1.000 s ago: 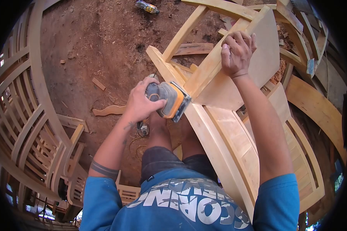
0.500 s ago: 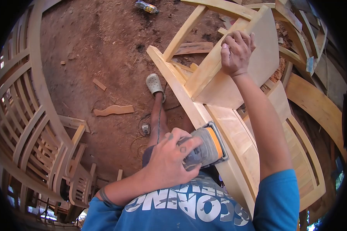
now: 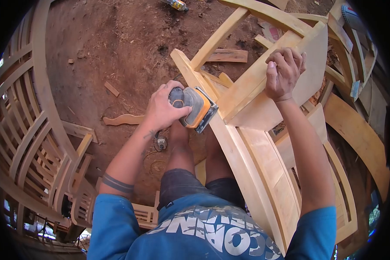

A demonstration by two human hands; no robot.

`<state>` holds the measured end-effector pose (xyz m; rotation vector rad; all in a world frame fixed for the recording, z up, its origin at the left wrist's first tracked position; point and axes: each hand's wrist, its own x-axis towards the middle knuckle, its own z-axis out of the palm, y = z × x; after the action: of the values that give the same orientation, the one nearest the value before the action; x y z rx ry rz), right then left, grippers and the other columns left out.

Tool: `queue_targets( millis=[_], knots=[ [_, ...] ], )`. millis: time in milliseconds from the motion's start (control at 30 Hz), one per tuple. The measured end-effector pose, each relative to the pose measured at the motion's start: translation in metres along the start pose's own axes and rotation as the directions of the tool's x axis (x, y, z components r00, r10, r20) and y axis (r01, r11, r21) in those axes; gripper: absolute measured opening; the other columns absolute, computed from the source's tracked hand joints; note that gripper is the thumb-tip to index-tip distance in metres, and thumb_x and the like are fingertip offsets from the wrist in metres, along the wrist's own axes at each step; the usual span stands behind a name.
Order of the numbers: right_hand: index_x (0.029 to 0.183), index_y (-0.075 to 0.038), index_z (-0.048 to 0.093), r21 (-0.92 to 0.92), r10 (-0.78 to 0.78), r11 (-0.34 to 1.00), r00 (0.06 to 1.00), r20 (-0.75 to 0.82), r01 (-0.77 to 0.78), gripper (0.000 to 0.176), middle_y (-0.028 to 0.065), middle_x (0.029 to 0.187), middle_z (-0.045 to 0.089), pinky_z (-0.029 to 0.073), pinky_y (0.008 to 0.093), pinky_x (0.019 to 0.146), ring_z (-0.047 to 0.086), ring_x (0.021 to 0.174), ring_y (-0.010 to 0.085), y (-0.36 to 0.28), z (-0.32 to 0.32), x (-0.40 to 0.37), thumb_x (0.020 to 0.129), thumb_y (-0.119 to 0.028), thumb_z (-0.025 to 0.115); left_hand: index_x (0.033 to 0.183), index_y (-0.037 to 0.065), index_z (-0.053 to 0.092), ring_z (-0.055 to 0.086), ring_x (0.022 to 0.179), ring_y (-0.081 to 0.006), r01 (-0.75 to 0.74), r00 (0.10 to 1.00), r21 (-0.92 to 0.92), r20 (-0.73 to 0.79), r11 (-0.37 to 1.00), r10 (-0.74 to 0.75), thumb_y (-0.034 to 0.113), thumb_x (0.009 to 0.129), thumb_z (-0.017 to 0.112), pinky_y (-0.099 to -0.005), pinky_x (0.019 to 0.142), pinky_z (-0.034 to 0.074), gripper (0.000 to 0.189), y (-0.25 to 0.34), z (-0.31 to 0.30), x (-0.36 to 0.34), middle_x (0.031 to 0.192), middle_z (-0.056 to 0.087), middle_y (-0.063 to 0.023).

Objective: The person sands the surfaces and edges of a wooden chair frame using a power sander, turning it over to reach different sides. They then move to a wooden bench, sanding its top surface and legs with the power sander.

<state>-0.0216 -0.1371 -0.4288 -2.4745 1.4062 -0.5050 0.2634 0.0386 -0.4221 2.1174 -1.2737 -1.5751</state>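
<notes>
My left hand [image 3: 164, 106] is wrapped round an orange and grey electric sander [image 3: 196, 108]. The sander is tilted, its flat pad facing right, close beside the long rail of a pale wooden furniture frame [image 3: 232, 143]. My right hand [image 3: 286, 73] is curled closed, thumb against the fingers, over the edge where a wide board [image 3: 258, 93] meets a broad panel [image 3: 307, 69] of that frame. The inside of its fingers is hidden, so I cannot tell what they hold.
Slatted wooden furniture [image 3: 39, 130] stands along the left. Curved wooden parts [image 3: 355, 125] are stacked at the right. On the dirt floor lie a shaped wood offcut [image 3: 123, 119], a small block [image 3: 112, 89], a plastic bottle [image 3: 176, 4] and a power outlet [image 3: 161, 143] with cord.
My left hand has carried the sander up and left, away from the lower part of the rail, and tilted it. My right hand stays over the same edge. The view has shifted slightly.
</notes>
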Motion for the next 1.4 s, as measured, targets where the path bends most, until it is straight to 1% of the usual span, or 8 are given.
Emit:
queue_targets(
  millis=[467, 633, 733, 900, 1133, 1267, 1300, 1400],
  knots=[
    [0.076, -0.016, 0.065, 0.005, -0.044, 0.999, 0.998, 0.046, 0.044, 0.019, 0.0001, 0.096, 0.062, 0.013, 0.0482, 0.116, 0.049, 0.114, 0.0243, 0.002, -0.002, 0.005, 0.082, -0.028, 0.052, 0.12, 0.009, 0.063, 0.069, 0.099, -0.0261, 0.211, 0.976, -0.13, -0.024, 0.969, -0.216, 0.033, 0.065, 0.089, -0.0376, 0.088, 0.055, 0.065, -0.103, -0.017, 0.158, 0.111, 0.07, -0.0148],
    [0.078, -0.014, 0.064, -0.017, -0.057, 0.998, 0.998, 0.016, 0.057, 0.018, 0.001, 0.097, 0.061, 0.013, 0.0505, 0.117, 0.049, 0.115, 0.0255, -0.002, 0.01, 0.012, 0.082, -0.027, 0.052, 0.118, 0.009, 0.062, 0.068, 0.097, -0.0233, 0.137, 0.991, -0.098, 0.024, 0.986, -0.135, 0.033, 0.065, 0.09, -0.0364, 0.086, 0.054, 0.064, -0.081, -0.026, 0.125, 0.107, 0.07, -0.0136],
    [0.079, -0.012, 0.064, -0.013, -0.032, 0.999, 0.999, -0.001, 0.032, 0.016, 0.0022, 0.097, 0.06, 0.014, 0.0531, 0.117, 0.049, 0.115, 0.0266, -0.006, 0.011, 0.012, 0.08, -0.024, 0.054, 0.117, 0.011, 0.062, 0.07, 0.1, -0.0291, 0.093, 0.995, -0.035, 0.033, 0.995, -0.092, 0.036, 0.065, 0.088, -0.0402, 0.088, 0.055, 0.064, -0.051, -0.025, 0.086, 0.105, 0.071, -0.0177],
    [0.077, -0.009, 0.064, -0.006, 0.002, 1.0, 1.0, 0.005, -0.002, 0.016, 0.0034, 0.098, 0.06, 0.014, 0.0545, 0.118, 0.049, 0.116, 0.027, -0.005, 0.004, 0.004, 0.078, -0.022, 0.056, 0.12, 0.01, 0.06, 0.068, 0.096, -0.0244, 0.054, 0.998, -0.024, 0.042, 0.998, -0.053, 0.031, 0.067, 0.088, -0.0388, 0.087, 0.054, 0.064, -0.008, -0.018, 0.043, 0.104, 0.068, -0.0141],
    [0.075, -0.008, 0.063, -0.004, 0.01, 1.0, 1.0, -0.005, -0.01, 0.016, 0.0043, 0.098, 0.06, 0.015, 0.0549, 0.118, 0.05, 0.116, 0.0278, -0.002, -0.001, -0.002, 0.077, -0.022, 0.055, 0.12, 0.009, 0.06, 0.067, 0.093, -0.0222, 0.16, 0.986, -0.091, -0.028, 0.983, -0.163, 0.026, 0.068, 0.088, -0.0359, 0.082, 0.056, 0.061, -0.052, -0.013, 0.112, 0.102, 0.068, -0.0133],
    [0.075, -0.007, 0.062, 0.006, 0.004, 1.0, 1.0, -0.011, -0.004, 0.015, 0.005, 0.098, 0.06, 0.015, 0.056, 0.118, 0.05, 0.115, 0.0283, -0.001, -0.002, -0.003, 0.076, -0.021, 0.056, 0.121, 0.009, 0.06, 0.067, 0.091, -0.021, 0.147, 0.989, -0.03, -0.008, 0.989, -0.148, 0.027, 0.068, 0.088, -0.0348, 0.081, 0.056, 0.062, -0.052, -0.01, 0.088, 0.105, 0.067, -0.0127],
    [0.075, -0.007, 0.062, 0.011, 0.009, 1.0, 1.0, -0.007, -0.008, 0.015, 0.0051, 0.098, 0.06, 0.015, 0.0562, 0.118, 0.05, 0.115, 0.0284, -0.002, -0.002, -0.003, 0.076, -0.021, 0.056, 0.12, 0.01, 0.061, 0.071, 0.098, -0.03, 0.14, 0.99, -0.015, -0.022, 0.99, -0.141, 0.033, 0.064, 0.087, -0.0398, 0.088, 0.056, 0.065, -0.033, -0.011, 0.07, 0.107, 0.071, -0.0172],
    [0.075, -0.007, 0.061, 0.005, 0.024, 1.0, 1.0, -0.004, -0.024, 0.015, 0.0057, 0.099, 0.059, 0.015, 0.0564, 0.119, 0.05, 0.115, 0.0284, -0.004, -0.003, -0.003, 0.075, -0.021, 0.056, 0.118, 0.009, 0.06, 0.069, 0.102, -0.0336, 0.003, 1.0, -0.055, -0.003, 0.998, -0.003, 0.03, 0.066, 0.084, -0.0426, 0.092, 0.054, 0.062, 0.002, -0.01, 0.025, 0.107, 0.07, -0.0186]
  ],
)
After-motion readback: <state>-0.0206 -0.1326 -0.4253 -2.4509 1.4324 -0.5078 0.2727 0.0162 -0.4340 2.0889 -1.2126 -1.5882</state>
